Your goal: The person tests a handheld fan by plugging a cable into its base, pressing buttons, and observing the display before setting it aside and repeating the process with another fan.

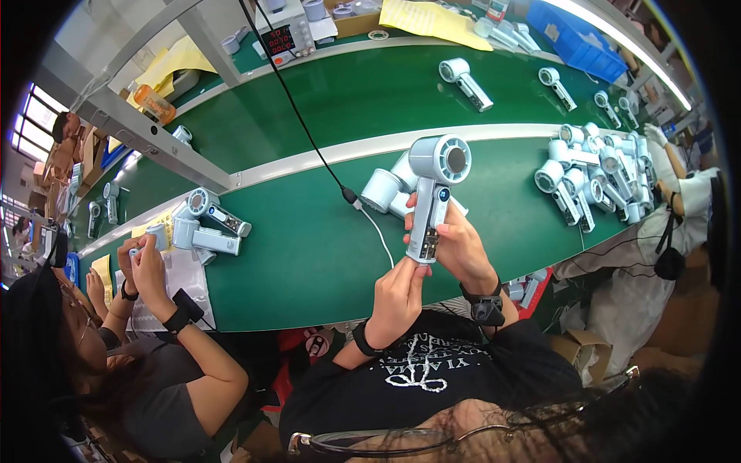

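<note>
A pale blue handheld fan (426, 197) is raised over the green bench, its round head up and its handle pointing down. A small display is lit on the handle, and bare circuit parts show lower down. Around the handle my right hand (461, 251) is closed, the thumb on its front. My left hand (396, 302) pinches at the handle's bottom end, where a white cable (378, 231) runs into its fingers; the plug itself is hidden. That cable joins a black hanging cord (309, 131). Behind the held fan lie more fans (382, 190) on the bench.
Many similar fans (594, 170) are heaped at the right. At the left, a co-worker's hands (147, 266) hold a fan part beside another group of fans (212, 231). A metal rail (285, 160) divides the bench from a green belt (347, 96) carrying spaced fans. A power supply (284, 35) stands behind.
</note>
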Tool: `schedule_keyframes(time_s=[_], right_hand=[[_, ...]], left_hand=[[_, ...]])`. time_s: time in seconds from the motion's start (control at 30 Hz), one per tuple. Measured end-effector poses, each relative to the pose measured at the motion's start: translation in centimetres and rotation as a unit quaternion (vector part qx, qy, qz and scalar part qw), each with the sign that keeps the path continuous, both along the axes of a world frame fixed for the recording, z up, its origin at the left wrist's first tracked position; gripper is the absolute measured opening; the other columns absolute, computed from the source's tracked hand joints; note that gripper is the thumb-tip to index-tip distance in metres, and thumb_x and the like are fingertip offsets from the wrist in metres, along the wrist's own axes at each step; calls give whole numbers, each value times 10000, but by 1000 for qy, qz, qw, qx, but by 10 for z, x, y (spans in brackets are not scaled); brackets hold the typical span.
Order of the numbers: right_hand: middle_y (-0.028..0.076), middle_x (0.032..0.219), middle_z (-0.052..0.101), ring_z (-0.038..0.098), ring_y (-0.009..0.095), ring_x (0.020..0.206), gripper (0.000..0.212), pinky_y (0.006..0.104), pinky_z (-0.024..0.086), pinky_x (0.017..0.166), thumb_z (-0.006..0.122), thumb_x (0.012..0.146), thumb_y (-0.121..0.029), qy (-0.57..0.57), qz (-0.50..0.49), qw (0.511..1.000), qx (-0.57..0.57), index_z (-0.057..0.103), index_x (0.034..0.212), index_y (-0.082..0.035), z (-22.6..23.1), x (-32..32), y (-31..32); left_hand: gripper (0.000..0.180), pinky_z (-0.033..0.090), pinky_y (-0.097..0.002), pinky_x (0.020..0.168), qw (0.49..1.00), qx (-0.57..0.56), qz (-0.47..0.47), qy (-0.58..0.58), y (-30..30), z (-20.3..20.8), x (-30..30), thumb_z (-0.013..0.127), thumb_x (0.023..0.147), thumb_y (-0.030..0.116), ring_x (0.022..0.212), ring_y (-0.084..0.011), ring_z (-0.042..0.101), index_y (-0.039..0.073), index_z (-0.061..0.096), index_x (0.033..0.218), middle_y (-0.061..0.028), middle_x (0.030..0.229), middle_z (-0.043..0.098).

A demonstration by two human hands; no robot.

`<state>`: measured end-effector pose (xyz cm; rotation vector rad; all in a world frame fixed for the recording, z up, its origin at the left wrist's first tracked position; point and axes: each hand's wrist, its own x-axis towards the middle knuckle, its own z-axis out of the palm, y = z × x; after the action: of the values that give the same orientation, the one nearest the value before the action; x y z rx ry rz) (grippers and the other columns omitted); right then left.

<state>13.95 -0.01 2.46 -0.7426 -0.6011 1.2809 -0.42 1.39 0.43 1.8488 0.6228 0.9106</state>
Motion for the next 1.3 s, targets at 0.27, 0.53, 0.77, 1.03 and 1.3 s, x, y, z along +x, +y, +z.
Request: schedule_keyframes(time_s=[0.27,0.53,0.77,1.03,1.3], right_hand=[[138,1224,449,545,216,1002,646,353,511,838,575,829,-298,-40,-20,999,-2,322,1317,40,-3,-3,1],[143,1233,449,541,210,1010,623,353,509,848,554,838,-266,-41,-2,999,-7,317,1324,44,-3,-2,0],[144,1234,451,540,209,1014,636,351,508,850,560,831,-269,-42,-14,999,-11,316,1329,42,-5,-6,3],[138,1206,469,553,212,986,669,348,507,845,585,817,-305,-27,-19,999,-23,320,1330,32,-5,-7,3],[117,1143,490,556,185,952,572,319,499,823,579,848,-230,-50,-41,998,-16,337,1311,3,-13,-13,4]], left_hand=[[115,381,-330,509,999,-36,-4,13,2,0,-3,477,946,26,533,-238,503,-37,546,878,-122,717,563],[121,382,-330,511,999,-47,-3,1,2,-3,-3,478,947,35,534,-234,502,-34,545,875,-121,712,559],[125,380,-328,510,999,-53,-1,8,4,0,-5,478,947,35,531,-230,498,-33,544,865,-120,704,555],[126,372,-330,500,999,-53,6,4,3,-3,-3,478,945,30,521,-231,492,-32,545,857,-124,693,549],[131,372,-344,487,998,-49,26,21,0,1,-5,487,939,33,502,-260,503,-31,549,843,-135,661,552]])
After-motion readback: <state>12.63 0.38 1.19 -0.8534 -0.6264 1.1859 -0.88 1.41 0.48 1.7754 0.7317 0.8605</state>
